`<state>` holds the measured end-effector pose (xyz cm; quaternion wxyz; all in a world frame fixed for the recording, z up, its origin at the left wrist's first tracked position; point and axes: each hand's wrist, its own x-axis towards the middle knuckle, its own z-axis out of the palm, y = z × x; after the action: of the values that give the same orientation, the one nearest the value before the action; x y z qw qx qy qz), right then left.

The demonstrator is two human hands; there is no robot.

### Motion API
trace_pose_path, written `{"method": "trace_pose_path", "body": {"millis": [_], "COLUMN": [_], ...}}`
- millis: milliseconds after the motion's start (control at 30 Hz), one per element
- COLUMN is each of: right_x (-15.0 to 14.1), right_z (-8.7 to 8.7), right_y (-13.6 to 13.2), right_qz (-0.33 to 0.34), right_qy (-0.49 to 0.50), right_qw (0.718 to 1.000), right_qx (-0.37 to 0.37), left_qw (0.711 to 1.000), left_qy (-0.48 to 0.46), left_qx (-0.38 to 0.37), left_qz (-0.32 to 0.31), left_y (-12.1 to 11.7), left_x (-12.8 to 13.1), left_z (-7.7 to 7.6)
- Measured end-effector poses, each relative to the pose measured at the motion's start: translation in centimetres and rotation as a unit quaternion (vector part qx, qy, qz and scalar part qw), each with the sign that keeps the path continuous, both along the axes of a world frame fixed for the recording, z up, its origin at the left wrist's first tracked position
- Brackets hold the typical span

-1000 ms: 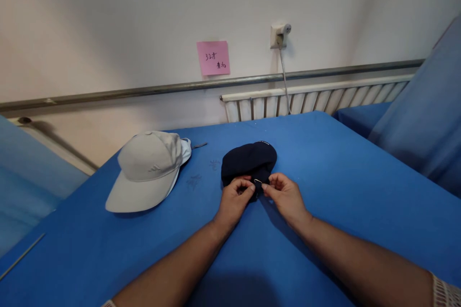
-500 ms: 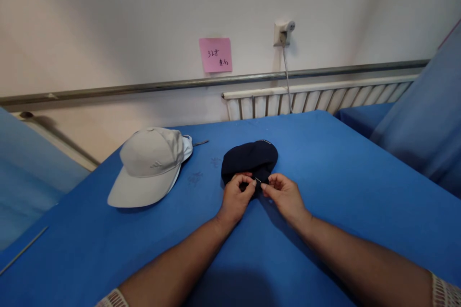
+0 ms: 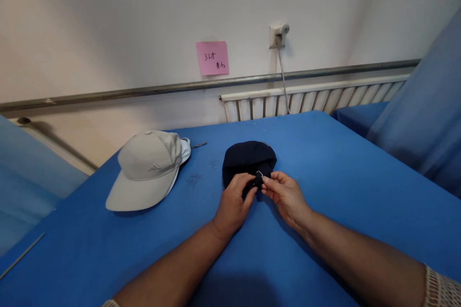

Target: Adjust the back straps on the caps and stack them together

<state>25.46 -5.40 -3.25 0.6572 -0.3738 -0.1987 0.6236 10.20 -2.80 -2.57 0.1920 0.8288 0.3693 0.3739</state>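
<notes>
Head: fingers (image 3: 271,184) at dark cap edge (image 3: 257,182)

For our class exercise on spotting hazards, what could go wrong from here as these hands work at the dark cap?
The small bent metal piece at the fingertips of the right hand is close to the left hand, so a slip might prick a finger. It could also snag the cloth of the dark cap. Being so small, it might drop among the cap's folds.
</notes>
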Motion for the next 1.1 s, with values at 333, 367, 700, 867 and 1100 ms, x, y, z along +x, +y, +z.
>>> {"method": "trace_pose_path", "body": {"millis": [333,367,700,867,1100], "right_x": [-0.1,-0.1,-0.1,0.2,2.2], "right_z": [-0.1,-0.1,-0.5,-1.7,-1.0], "right_y": [-0.1,-0.1,0.0,0.8,1.3], "right_qz": [0.04,0.043,0.05,0.017,-0.061], "right_qy": [0.004,0.007,-0.055,-0.207,-0.568], "right_qw": [0.999,0.999,0.997,0.977,0.795], "right_qx": [0.026,0.026,0.017,-0.039,0.205], "left_qw": [0.998,0.998,0.998,0.992,0.997], "left_qy": [-0.022,-0.022,-0.061,-0.099,-0.064], "left_qx": [0.055,0.062,0.005,-0.054,-0.011], "left_qz": [-0.007,-0.007,0.016,0.051,0.03], "left_y": [0.5,0.5,0.9,1.7,1.5], "left_x": [-0.2,-0.2,-0.2,-0.5,-0.7], "left_z": [-0.1,0.0,0.4,0.5,0.7]}}
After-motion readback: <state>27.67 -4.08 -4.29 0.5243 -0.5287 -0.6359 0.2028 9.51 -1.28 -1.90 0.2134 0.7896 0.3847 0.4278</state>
